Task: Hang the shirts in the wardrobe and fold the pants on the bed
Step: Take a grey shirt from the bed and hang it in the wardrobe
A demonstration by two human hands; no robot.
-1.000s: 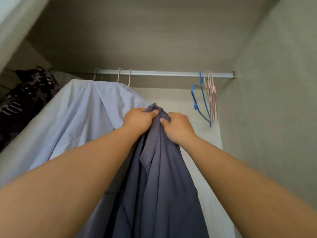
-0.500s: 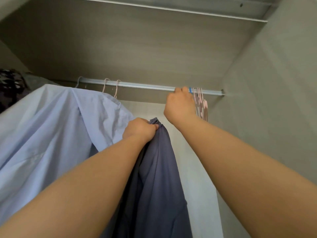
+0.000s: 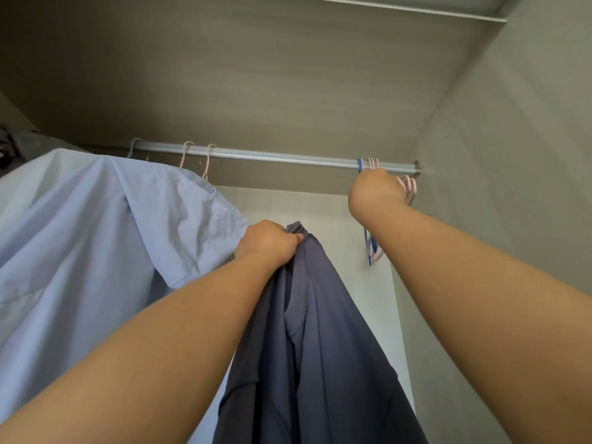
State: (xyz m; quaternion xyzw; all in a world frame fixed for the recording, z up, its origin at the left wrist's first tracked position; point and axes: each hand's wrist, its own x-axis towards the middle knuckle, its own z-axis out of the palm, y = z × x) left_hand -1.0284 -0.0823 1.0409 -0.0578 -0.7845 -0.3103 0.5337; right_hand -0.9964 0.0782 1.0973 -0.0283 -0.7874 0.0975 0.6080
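Observation:
Inside the wardrobe, my left hand [image 3: 269,241] grips the bunched top of a dark grey-blue shirt [image 3: 314,347], which hangs down from it. My right hand [image 3: 374,190] is raised to the silver rail [image 3: 272,157] at its right end and closes around the necks of the empty hangers [image 3: 371,248], a blue one and several pink ones; which of them it holds is hidden by the hand. A light blue shirt [image 3: 89,238] hangs from the rail on the left.
The wardrobe's right wall [image 3: 499,219] stands close beside my right arm. The top panel [image 3: 256,75] lies just above the rail. Dark patterned clothing [image 3: 4,145] shows at the far left edge. Pink hanger hooks [image 3: 197,155] sit on the rail above the light blue shirt.
My right hand let go of the dark shirt, rose to the rail and closed on the hangers at its right end. My left hand alone holds the shirt now.

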